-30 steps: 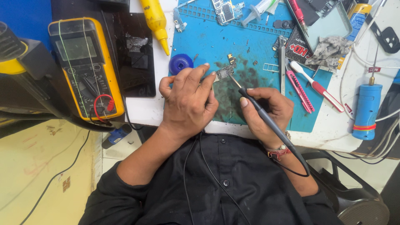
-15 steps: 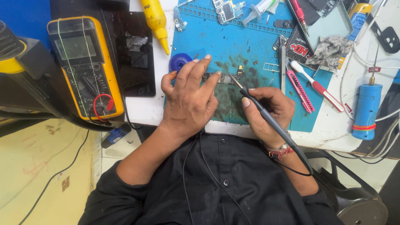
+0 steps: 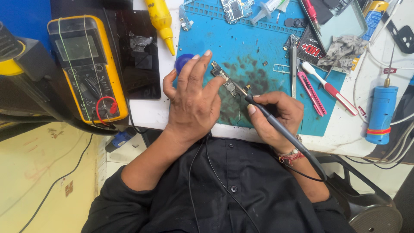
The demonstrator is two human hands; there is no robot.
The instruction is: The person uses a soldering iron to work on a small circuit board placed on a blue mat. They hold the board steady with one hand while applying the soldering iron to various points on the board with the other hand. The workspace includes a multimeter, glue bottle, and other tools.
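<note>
Change since half a second ago: left hand (image 3: pixel 194 101) has lifted its fingers off the small circuit board (image 3: pixel 227 79), so more of the board shows; the iron's tip stays at the board's near end.
Left hand: fingers spread and apart, raised over the mat, clamped on nothing; its forefinger side lies just beside the board.
Right hand (image 3: pixel 276 116): fingers together, clamped pen-fashion on the soldering iron (image 3: pixel 276 125), whose dark handle runs back over the wrist to a black cord.
Iron tip: touching or just above the board's lower right end; which of the two I cannot tell.
Circuit board: narrow, lying slantwise on the blue work mat (image 3: pixel 258 43), at the edge of a dark stained patch, between the two hands.
Left of mat: yellow multimeter (image 3: pixel 86 69) with a red loop of wire, beside a black phone panel (image 3: pixel 138 56).
Top of mat: yellow squeeze bottle (image 3: pixel 161 19), a second circuit board (image 3: pixel 235 8), a syringe (image 3: pixel 267 8).
Right of mat: tweezers (image 3: pixel 293 64), pink utility knife (image 3: pixel 313 90), red-and-white toothbrush (image 3: pixel 330 88), blue cylinder (image 3: pixel 381 113) with a red band.
</note>
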